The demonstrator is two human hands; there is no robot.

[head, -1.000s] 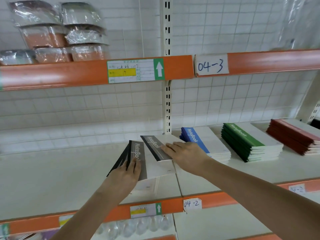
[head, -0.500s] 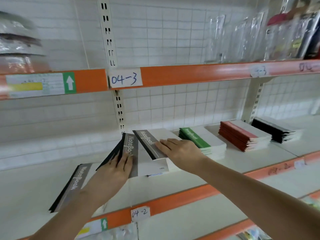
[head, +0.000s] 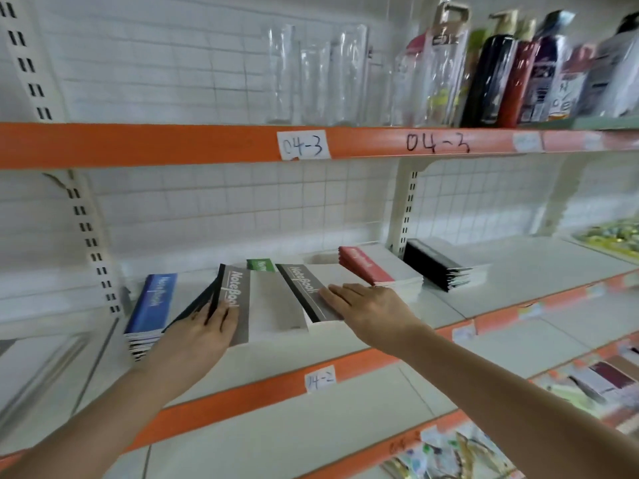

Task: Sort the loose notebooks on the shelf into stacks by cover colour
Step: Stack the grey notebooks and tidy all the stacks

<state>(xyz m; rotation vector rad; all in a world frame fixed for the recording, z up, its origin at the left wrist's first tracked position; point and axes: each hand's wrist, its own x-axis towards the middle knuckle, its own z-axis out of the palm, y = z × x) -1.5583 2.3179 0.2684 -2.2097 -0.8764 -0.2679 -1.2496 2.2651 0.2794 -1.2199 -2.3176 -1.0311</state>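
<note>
Grey notebooks (head: 238,299) lie fanned on the shelf (head: 518,271), now with the blue stack (head: 150,305) at their left and the black stack (head: 439,267) fully visible at the right, since the view has swung rightward. The left hand (head: 200,331) presses flat on the fanned covers, fingers straight. The right hand (head: 366,305) rests open on a second grey notebook (head: 304,288), beside the red stack (head: 366,266); a green cover (head: 261,265) peeks behind.

Notebook stacks in row on shelf (head: 501,305), L to R: stack at far L (head: 148,305), fanned stack (head: 238,299) under left hand (head: 197,337), stack (head: 311,299) under right hand (head: 366,311), then two more (head: 373,269) (head: 439,267). One notebook (head: 261,265) behind, btwn hand-held stacks. Bottles (head: 511,74) on shelf above, R.
</note>
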